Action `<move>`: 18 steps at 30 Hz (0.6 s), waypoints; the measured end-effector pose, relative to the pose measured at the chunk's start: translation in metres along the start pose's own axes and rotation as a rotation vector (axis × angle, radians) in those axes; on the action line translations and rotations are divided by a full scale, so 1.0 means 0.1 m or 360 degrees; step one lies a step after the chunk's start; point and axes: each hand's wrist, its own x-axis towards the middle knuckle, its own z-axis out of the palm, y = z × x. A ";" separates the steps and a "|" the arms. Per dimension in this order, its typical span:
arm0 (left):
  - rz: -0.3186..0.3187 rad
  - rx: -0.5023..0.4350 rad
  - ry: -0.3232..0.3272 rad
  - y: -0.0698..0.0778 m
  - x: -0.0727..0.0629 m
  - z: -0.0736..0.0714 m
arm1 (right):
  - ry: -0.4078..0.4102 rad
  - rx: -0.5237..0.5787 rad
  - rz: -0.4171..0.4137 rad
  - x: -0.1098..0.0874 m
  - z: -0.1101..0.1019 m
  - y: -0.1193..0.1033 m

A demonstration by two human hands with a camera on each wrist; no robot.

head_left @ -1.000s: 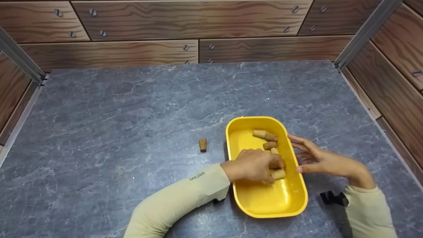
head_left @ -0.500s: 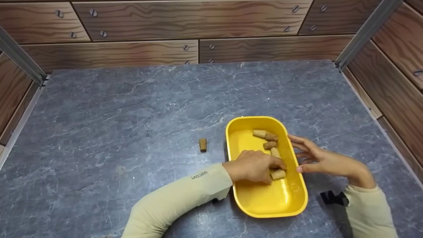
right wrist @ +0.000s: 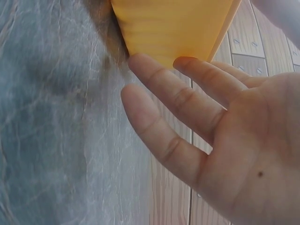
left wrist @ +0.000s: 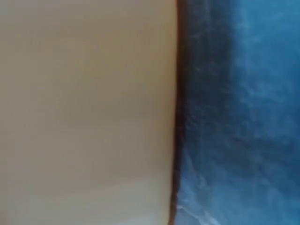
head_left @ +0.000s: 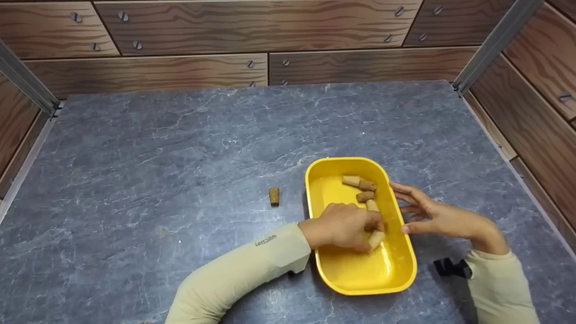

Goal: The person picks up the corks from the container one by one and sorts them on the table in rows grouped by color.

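My left hand [head_left: 345, 226] reaches down into a yellow tray [head_left: 355, 288] over its left wall. Thumb and fingers pinch a pale cork [head_left: 376, 240], partly covered by the hand. Behind that, more corks lie along the tray's right side: a light one [head_left: 371, 205], a brown one [head_left: 365, 196], and a pale one [head_left: 350, 180] end to end with a darker one [head_left: 367, 185]. My right hand [head_left: 438, 217] rests against the tray's outer right wall, fingers spread and thumb at the rim. In the right wrist view its fingertips [right wrist: 140, 62] meet the yellow wall [right wrist: 168, 28].
One brown cork [head_left: 274, 196] stands apart on the grey marbled table [head_left: 180, 157], left of the tray. Wood-patterned panels [head_left: 252, 27] enclose the back and sides. In the left wrist view a blurred pale surface [left wrist: 84, 117] fills the left side; the hand is out of sight.
The pale cork at my left fingertips has turned from nearly level to a steeper slant. The left hand has shifted only slightly. My right hand stays at the tray wall.
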 end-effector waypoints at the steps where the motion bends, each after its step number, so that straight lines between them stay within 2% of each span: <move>1: -0.0003 0.0005 0.0007 0.01 -0.01 -0.02 | -0.0001 -0.0004 -0.0004 0.00 0.00 0.00; 8: -0.0031 0.0025 0.0081 0.05 -0.15 -0.29 | 0.0041 -0.0098 0.0022 -0.01 0.00 -0.02; 13: -0.0009 0.0002 0.0107 0.00 -0.30 -0.41 | 0.0042 -0.0101 0.0029 -0.01 0.00 -0.01; 18: 0.0029 -0.0090 0.0150 -0.08 -0.48 -0.51 | 0.0051 -0.0098 0.0062 0.00 0.00 -0.02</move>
